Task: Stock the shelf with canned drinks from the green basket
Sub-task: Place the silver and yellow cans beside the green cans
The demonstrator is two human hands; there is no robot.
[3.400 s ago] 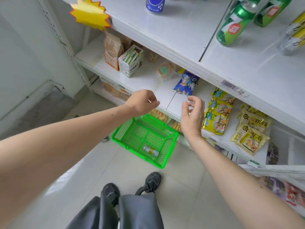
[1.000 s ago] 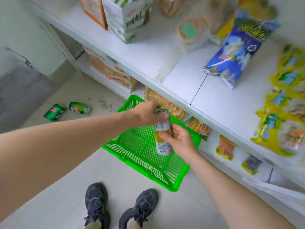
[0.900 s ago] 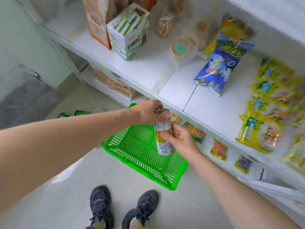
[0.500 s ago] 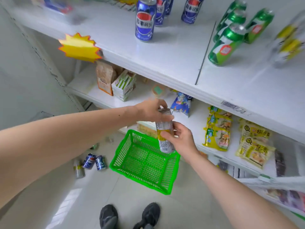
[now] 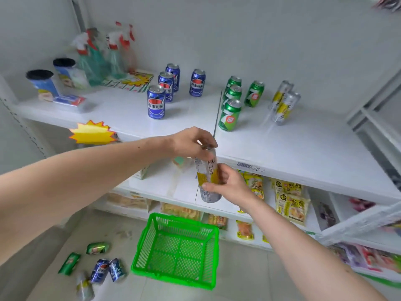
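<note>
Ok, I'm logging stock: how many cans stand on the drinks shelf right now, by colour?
Blue cans: 4
Green cans: 4
Silver-and-yellow cans: 2
Total: 10, leaving out the held can.

Silver can [image 5: 207, 177] banded yellow, dark lettering. Basket [image 5: 178, 250] bright green, mesh-patterned. Shelf [image 5: 293, 148] white. Blue cans [image 5: 156, 102] marked with red-white emblem. Green cans [image 5: 230, 115] marked with red spot. Starburst tag [image 5: 92, 133] yellow, red-edged. Snack packets [image 5: 289, 199] yellow.
</note>
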